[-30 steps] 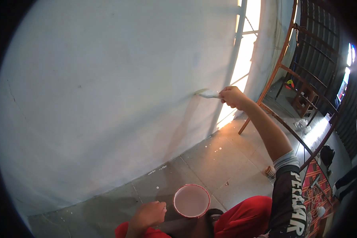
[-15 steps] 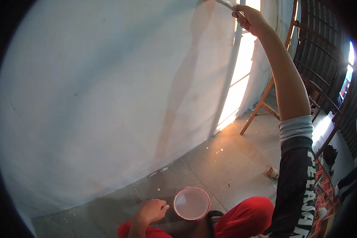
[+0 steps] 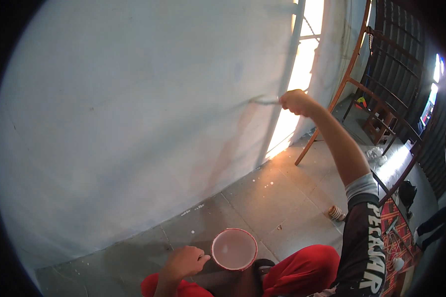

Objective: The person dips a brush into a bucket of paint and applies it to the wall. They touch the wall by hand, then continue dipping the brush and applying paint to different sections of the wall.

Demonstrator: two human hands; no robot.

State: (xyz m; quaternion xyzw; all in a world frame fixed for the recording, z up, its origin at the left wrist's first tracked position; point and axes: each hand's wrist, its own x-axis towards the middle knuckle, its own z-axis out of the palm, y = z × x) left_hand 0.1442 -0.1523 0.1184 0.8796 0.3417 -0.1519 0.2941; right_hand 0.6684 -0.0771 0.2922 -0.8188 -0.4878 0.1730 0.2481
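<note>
My right hand (image 3: 296,102) is raised and closed around a paintbrush (image 3: 263,101) whose bristles touch the pale wall (image 3: 134,114) at about mid height. My left hand (image 3: 183,262) rests low on my red-trousered knee, fingers curled, just left of a red-rimmed bucket (image 3: 234,249) filled with white paint. The bucket stands on the tiled floor between my legs.
A wooden chair frame (image 3: 352,89) leans beside a bright window strip (image 3: 302,79) at the right. The grey tiled floor (image 3: 277,198) carries paint spatters and a small striped object (image 3: 336,213). A patterned red mat (image 3: 394,232) lies far right.
My right hand with the brush swept up to the top of the wall, then came back down to mid height. My left hand stayed by the bucket.
</note>
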